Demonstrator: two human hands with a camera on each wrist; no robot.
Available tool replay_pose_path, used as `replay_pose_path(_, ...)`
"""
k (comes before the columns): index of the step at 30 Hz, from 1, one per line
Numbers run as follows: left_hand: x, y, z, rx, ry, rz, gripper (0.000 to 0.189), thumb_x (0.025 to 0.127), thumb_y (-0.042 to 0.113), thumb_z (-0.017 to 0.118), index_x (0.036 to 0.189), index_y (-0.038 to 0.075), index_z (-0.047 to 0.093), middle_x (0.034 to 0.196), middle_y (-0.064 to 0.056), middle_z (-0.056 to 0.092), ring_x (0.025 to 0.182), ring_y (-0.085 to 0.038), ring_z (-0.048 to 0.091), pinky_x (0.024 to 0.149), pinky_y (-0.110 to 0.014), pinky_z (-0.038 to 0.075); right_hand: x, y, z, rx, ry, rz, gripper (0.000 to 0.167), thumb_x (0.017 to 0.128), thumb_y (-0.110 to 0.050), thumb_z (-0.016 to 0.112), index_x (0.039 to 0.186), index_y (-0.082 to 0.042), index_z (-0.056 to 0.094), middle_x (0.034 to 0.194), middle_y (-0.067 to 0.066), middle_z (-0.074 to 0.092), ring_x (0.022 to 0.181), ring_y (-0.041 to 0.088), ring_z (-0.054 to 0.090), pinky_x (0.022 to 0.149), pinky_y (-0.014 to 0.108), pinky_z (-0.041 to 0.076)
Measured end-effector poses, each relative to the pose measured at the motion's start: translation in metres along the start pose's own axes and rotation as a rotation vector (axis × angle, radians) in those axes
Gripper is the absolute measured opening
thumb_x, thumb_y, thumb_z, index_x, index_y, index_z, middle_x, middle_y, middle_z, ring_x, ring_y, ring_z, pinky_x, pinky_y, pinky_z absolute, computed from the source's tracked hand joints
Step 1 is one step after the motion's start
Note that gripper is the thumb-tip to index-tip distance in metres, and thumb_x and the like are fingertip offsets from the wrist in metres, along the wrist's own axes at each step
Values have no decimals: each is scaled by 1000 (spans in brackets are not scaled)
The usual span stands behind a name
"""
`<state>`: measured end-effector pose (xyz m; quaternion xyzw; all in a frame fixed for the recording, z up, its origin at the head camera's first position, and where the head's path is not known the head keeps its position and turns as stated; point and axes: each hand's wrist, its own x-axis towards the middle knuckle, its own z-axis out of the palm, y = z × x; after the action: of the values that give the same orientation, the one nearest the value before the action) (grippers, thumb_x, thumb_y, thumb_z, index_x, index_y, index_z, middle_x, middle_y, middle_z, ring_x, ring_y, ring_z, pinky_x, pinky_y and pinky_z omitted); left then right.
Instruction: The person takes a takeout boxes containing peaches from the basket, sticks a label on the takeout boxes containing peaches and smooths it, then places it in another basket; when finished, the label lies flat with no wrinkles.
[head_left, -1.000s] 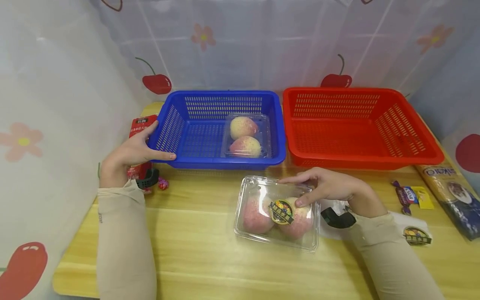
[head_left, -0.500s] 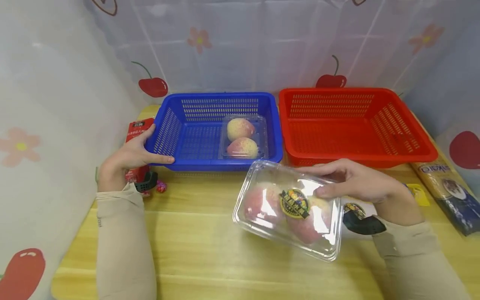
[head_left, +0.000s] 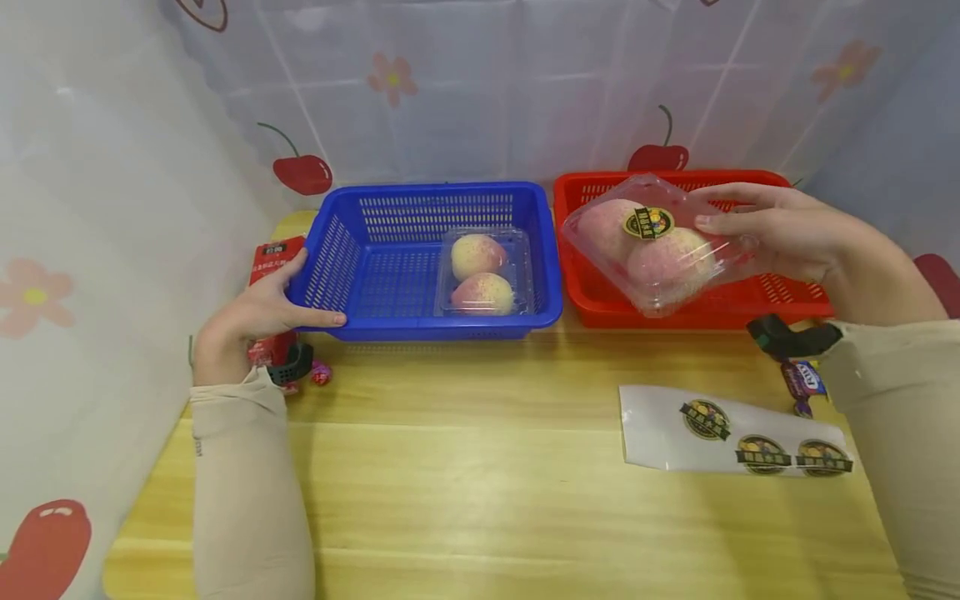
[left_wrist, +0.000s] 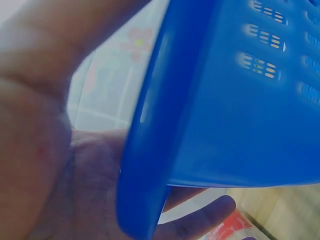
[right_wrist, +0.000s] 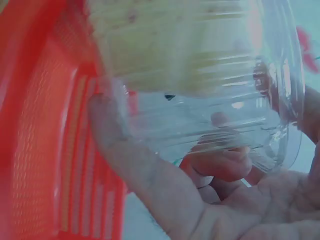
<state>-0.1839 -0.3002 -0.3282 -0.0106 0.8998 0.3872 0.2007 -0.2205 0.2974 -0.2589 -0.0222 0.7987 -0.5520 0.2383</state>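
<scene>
My right hand [head_left: 795, 233] grips one end of a clear plastic fruit box [head_left: 652, 250] with two peaches and a round label on its lid. The box hangs tilted above the red basket [head_left: 615, 316]. In the right wrist view, the thumb and fingers clasp the plastic box [right_wrist: 200, 115] close to the red basket wall [right_wrist: 50, 150]. My left hand [head_left: 258, 312] holds the front left corner of the blue basket [head_left: 405, 327], thumb along the rim. In the left wrist view, the basket rim [left_wrist: 160, 110] crosses the palm. Another peach box [head_left: 519, 267] lies inside the blue basket's right side.
A white sticker strip [head_left: 652, 429] with several round labels lies at right on the wooden table [head_left: 450, 467]. Beyond it is a purple-wrapped sweet [head_left: 802, 379]. At left, a red packet [head_left: 273, 258] and a pink sweet [head_left: 321, 372] sit beside the blue basket.
My right hand has lifted the peach box off the table and carried it up and right, over the red basket. The sticker strip has come into view. My left hand stays on the blue basket.
</scene>
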Motion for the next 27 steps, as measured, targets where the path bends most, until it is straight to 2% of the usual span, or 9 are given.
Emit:
replay_pose_path(4, 0, -1, 0, -8, 5, 3, 128, 80, 45, 85, 159, 28, -14, 166, -21, 2, 145, -43, 20, 114, -64, 23, 28, -6, -11, 23, 1, 123, 55, 101, -32, 61, 148, -22, 35, 116, -3, 59, 94, 23, 65, 83, 51, 58)
replay_pose_path(9, 0, -1, 0, 9, 3, -8, 128, 81, 46, 85, 159, 28, -15, 166, -22, 1, 145, -44, 19, 113, -65, 22, 55, -4, -18, 118, -29, 212, 63, 100, -34, 63, 152, -21, 29, 114, -3, 59, 99, 22, 61, 88, 55, 55)
replay_pose_path(15, 0, -2, 5, -4, -3, -5, 128, 80, 47, 85, 160, 28, -14, 166, -22, 4, 145, -42, 21, 114, -62, 23, 71, 15, -20, 157, -51, 288, 77, 102, -34, 58, 163, -19, 13, 114, -2, 56, 103, 21, 57, 94, 55, 51)
replay_pose_path(19, 1, -1, 5, 14, 6, -1, 129, 79, 49, 85, 160, 28, -13, 166, -21, 4, 145, -41, 21, 114, -63, 23, 77, 27, -21, 169, -53, 304, 80, 104, -35, 53, 164, -16, 3, 108, -4, 60, 100, 19, 59, 97, 59, 48)
replay_pose_path(20, 0, -1, 5, 14, 8, 0, 129, 79, 49, 85, 160, 28, -12, 166, -20, 4, 145, -42, 21, 114, -63, 23, 77, 29, -21, 155, -54, 306, 80, 105, -35, 53, 163, -16, 1, 111, -2, 60, 100, 21, 60, 97, 59, 48)
replay_pose_path(22, 0, 0, 5, 20, 12, 4, 129, 79, 49, 85, 160, 27, -12, 166, -20, 4, 145, -42, 20, 114, -63, 23, 75, 31, -21, 53, -72, 316, 79, 106, -37, 51, 163, -13, 2, 127, 10, 56, 108, 28, 58, 97, 57, 49)
replay_pose_path(25, 0, 1, 4, 26, 15, 7, 129, 79, 49, 85, 160, 26, -12, 166, -20, 4, 145, -42, 20, 114, -63, 23, 72, 29, -18, -128, -128, 364, 85, 104, -43, 53, 162, -11, 0, 150, 27, 33, 125, 44, 46, 100, 57, 47)
replay_pose_path(26, 0, 1, 3, 27, 16, 9, 129, 79, 49, 85, 160, 26, -12, 166, -20, 4, 145, -41, 20, 114, -63, 23, 72, 28, -16, -163, -153, 386, 87, 103, -44, 53, 162, -9, -1, 154, 31, 22, 130, 49, 40, 102, 57, 45)
replay_pose_path(27, 0, 1, 3, 26, 17, 9, 129, 79, 48, 85, 160, 26, -12, 166, -20, 4, 145, -41, 20, 114, -62, 23, 73, 26, -14, -206, -175, 405, 88, 103, -44, 54, 162, -7, 0, 156, 33, 18, 133, 50, 36, 105, 59, 41)
